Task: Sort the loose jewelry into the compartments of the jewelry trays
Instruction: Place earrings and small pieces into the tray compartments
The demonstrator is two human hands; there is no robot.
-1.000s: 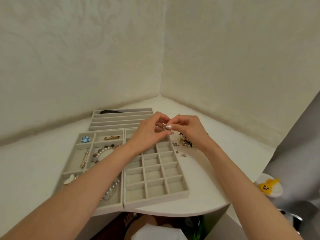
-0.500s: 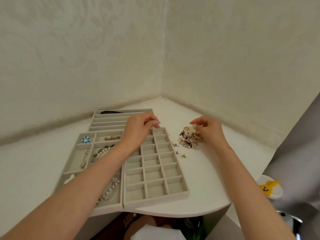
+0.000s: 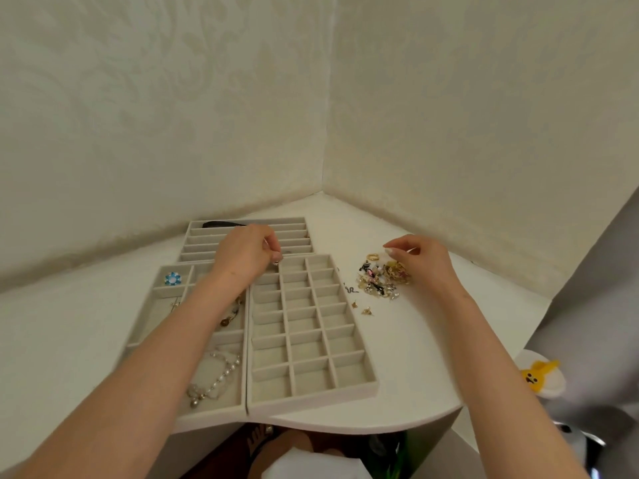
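A grey grid tray [image 3: 349, 387] with many small square compartments lies in front of me. My left hand [image 3: 243, 252] hovers over its far left corner and pinches a small silvery piece [image 3: 276, 261] in its fingertips. A pile of loose jewelry [image 3: 380, 280] lies on the table to the right of that tray. My right hand [image 3: 420, 259] is over the pile's far right side with fingers curled; whether it holds a piece I cannot tell. A tray of larger compartments [image 3: 152, 299] on the left holds a blue flower piece [image 3: 172, 279] and a pearl strand [image 3: 216, 378].
A third tray with long slots [image 3: 249, 221] stands at the back against the wall, with a black item in its far slot. Small pieces [image 3: 363, 307] lie loose near the pile. The table's curved front edge [image 3: 397, 418] is close. A yellow plush slipper [image 3: 541, 375] sits lower right.
My hands were together over the grid tray, then parted. The left hand has carried the small piece to the tray's far left corner; the right hand went to the loose pile.
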